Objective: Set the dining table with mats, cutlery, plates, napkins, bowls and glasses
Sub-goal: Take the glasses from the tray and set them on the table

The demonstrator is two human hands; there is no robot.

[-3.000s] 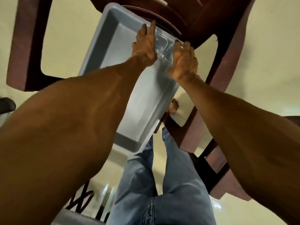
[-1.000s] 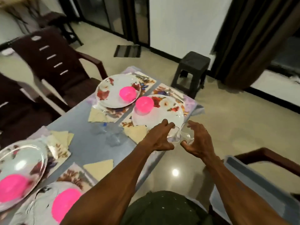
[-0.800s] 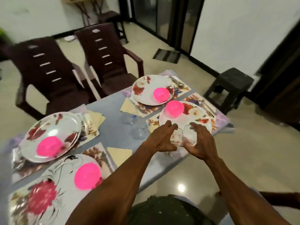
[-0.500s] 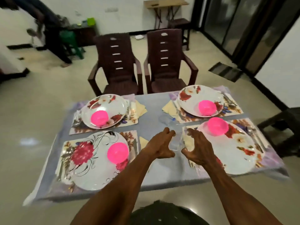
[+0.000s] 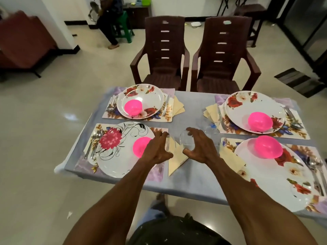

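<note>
The grey-clothed table (image 5: 189, 105) carries floral mats, each with a plate and a pink bowl: near left plate (image 5: 115, 161) with bowl (image 5: 139, 147), far left plate (image 5: 141, 94), far right plate (image 5: 247, 105), near right plate (image 5: 283, 183). Cutlery (image 5: 95, 144) lies beside the plates. My left hand (image 5: 157, 151) grips a clear glass (image 5: 167, 143). My right hand (image 5: 200, 147) grips a second clear glass (image 5: 185, 141). Both hover over the yellow napkin (image 5: 177, 161) at the table's middle. Two more clear glasses (image 5: 209, 125) stand near the far right mat.
Two brown plastic chairs (image 5: 164, 50) (image 5: 224, 53) stand at the table's far side. Another person (image 5: 109, 18) stands near a green stool at the back left. A dark doormat (image 5: 299, 82) lies on the tiled floor at the right.
The view swung from a grey tub on a chair round to the table. My hands carried the two glasses over the table's middle and drew slightly apart.
</note>
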